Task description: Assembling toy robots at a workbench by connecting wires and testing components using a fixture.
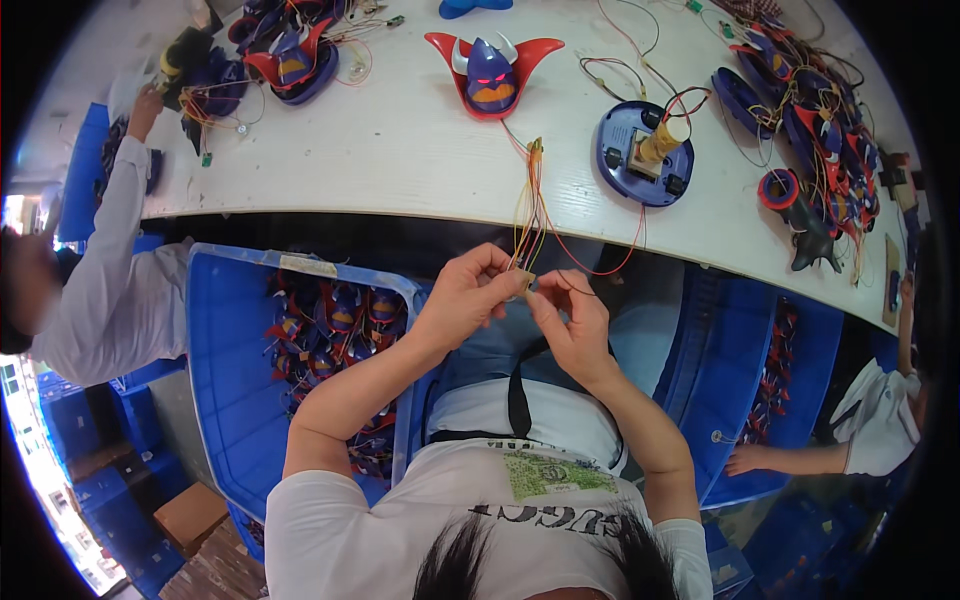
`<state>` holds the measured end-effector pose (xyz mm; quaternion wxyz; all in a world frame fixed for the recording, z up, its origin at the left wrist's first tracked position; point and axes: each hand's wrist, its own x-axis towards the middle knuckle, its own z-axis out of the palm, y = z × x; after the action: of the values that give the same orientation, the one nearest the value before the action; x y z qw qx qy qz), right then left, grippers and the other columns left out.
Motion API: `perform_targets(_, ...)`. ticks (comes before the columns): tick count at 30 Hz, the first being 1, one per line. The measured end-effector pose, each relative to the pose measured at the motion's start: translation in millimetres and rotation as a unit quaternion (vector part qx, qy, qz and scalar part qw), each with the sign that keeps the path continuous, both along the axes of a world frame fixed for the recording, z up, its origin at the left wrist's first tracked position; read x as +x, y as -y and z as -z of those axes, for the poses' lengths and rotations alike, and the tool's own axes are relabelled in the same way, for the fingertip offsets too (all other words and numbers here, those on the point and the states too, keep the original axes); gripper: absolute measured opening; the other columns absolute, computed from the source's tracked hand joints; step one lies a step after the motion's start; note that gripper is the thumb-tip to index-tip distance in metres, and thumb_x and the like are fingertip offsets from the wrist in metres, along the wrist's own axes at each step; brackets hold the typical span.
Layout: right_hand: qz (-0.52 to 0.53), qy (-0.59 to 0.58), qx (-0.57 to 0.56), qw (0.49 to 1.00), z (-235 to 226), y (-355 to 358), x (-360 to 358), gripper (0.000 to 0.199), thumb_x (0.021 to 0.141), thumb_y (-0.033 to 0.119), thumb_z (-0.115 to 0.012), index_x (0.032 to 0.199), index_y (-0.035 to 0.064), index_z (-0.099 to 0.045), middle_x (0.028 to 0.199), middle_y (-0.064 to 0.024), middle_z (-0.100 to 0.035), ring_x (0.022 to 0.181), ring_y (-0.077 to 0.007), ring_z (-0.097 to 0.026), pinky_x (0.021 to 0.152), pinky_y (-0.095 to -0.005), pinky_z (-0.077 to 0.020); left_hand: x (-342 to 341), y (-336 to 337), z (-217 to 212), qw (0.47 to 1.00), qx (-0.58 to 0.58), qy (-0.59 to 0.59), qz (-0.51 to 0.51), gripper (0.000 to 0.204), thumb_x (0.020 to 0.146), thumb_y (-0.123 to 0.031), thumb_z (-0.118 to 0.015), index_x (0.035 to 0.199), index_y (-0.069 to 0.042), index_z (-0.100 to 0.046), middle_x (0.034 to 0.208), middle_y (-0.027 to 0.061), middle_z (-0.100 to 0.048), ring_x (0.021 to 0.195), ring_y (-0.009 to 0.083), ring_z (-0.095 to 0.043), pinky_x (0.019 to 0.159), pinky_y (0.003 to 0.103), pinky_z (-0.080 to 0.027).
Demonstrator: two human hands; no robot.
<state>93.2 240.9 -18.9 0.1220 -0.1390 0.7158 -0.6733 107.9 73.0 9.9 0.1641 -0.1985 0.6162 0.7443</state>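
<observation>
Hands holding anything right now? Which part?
Both. Left hand and right hand pinch a small tan circuit board by its edges between fingertips; its coloured wires run up to the table.

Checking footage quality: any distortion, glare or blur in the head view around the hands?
Head view: strong fisheye, the white table edge bows and black corners vignette; even light, no harsh glare on the table; blown-out brightness at the far left rim; left hand, right hand and the wire bundle stay reasonably sharp.
</observation>
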Motion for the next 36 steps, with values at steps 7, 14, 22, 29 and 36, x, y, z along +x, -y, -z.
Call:
perform_targets(7, 0.000, -0.179, 0.036, 0.983, 5, 4, -6, 0.015, 0.082, -0.005, -0.064, 0.096, -0.0046, -0.059, 0.084, -0.0073, -0.056, 0.065, -0.0138, -0.049, 0.057, -0.0231, -0.0428, 2, -4, 0, 1.000, -0.006, -0.015, -0.018, 0.010, 0.089, -0.013, -0.064, 0.090, -0.004, -0.058, 0.071, 0.0002, -0.056, 0.051, 0.0033, -0.049, 0.042, 0.014, -0.035)
perform_targets(14, -0.005, -0.224, 0.065, 0.972, 3, 0, -9, 0.015, 0.079, -0.007, -0.064, 0.092, -0.0030, -0.060, 0.080, -0.0075, -0.059, 0.064, -0.0161, -0.048, 0.056, -0.0245, -0.0408, 1, -6, 1, 1.000, -0.004, -0.006, -0.021, 0.010, 0.089, -0.013, -0.063, 0.089, -0.004, -0.059, 0.070, 0.0001, -0.056, 0.051, 0.0032, -0.049, 0.042, 0.014, -0.035)
perform_targets(22, -0.006, -0.257, 0.064, 0.964, 7, 2, -11, 0.017, 0.077, -0.009, -0.063, 0.091, -0.0017, -0.059, 0.078, -0.0069, -0.060, 0.063, -0.0183, -0.048, 0.055, -0.0258, -0.0399, 2, -7, 5, 1.000, 0.009, -0.020, -0.022, 0.010, 0.089, -0.013, -0.062, 0.091, -0.003, -0.060, 0.072, 0.0007, -0.058, 0.051, 0.0034, -0.049, 0.042, 0.014, -0.036)
perform_targets(29, 0.007, -0.258, 0.063, 0.964, 16, 0, -8, 0.015, 0.078, -0.008, -0.063, 0.091, -0.0010, -0.059, 0.077, -0.0068, -0.060, 0.061, -0.0177, -0.051, 0.055, -0.0253, -0.0406, 1, -6, 10, 1.000, 0.015, -0.018, -0.015, 0.015, 0.089, -0.013, -0.062, 0.098, -0.001, -0.061, 0.072, 0.0011, -0.058, 0.053, 0.0048, -0.050, 0.044, 0.014, -0.037)
perform_targets(36, -0.028, 0.031, 0.087, 0.995, -9, -16, -9, 0.014, 0.082, -0.001, -0.065, 0.095, 0.0010, -0.061, 0.080, -0.0064, -0.062, 0.061, -0.0114, -0.057, 0.053, -0.0220, -0.0437, 1, -10, -17, 0.954, -0.254, -0.157, 0.029, 0.031, 0.084, -0.016, -0.068, 0.108, 0.002, -0.059, 0.087, 0.0067, -0.059, 0.056, 0.0094, -0.052, 0.047, 0.019, -0.041)
